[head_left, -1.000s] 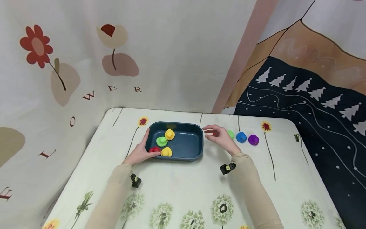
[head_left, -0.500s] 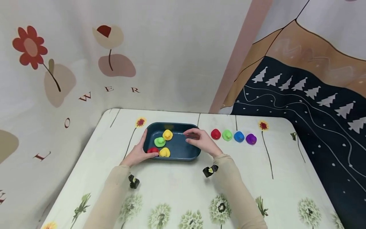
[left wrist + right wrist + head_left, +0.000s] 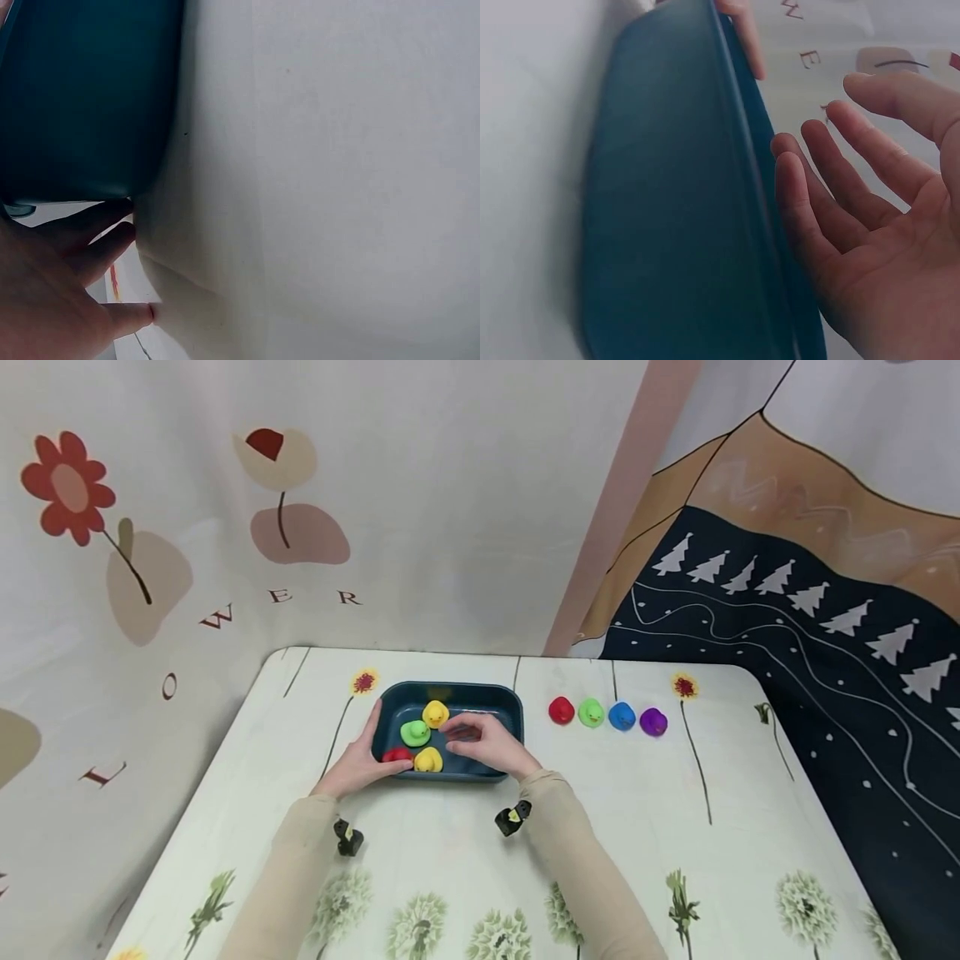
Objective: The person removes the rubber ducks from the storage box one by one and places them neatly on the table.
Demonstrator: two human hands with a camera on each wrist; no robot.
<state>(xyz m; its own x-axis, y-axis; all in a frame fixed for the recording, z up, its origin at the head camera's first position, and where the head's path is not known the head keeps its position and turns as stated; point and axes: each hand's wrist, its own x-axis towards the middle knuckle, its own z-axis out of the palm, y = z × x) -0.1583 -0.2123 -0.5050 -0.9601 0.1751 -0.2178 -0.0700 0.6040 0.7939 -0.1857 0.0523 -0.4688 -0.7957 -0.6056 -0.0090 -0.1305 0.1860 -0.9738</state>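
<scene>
In the head view a dark blue rectangular tray [image 3: 480, 774] stands on the table. My left hand [image 3: 358, 766] grips its left end, thumb over the front rim and fingers along the outer side. Inside lie a yellow rubber duck [image 3: 435, 713], a green duck [image 3: 415, 732], a second yellow duck [image 3: 428, 760] and a red duck [image 3: 396, 754], which the left thumb partly covers. My right hand [image 3: 487, 743] hovers over the middle of the tray, fingertips near the far yellow duck. In the right wrist view its fingers [image 3: 885, 146] are spread, with nothing between them.
Right of the tray stands a row of ducks: red [image 3: 561, 711], green [image 3: 591, 712], blue [image 3: 622, 716] and purple [image 3: 653, 722]. A flower-patterned cloth covers the table [image 3: 450, 835]. Printed curtains [image 3: 450, 527] hang behind its far edge and at the sides.
My right hand has moved left from beside the row of ducks to above the tray, uncovering the red duck in that row. The left hand stays on the tray; the head view has shifted slightly.
</scene>
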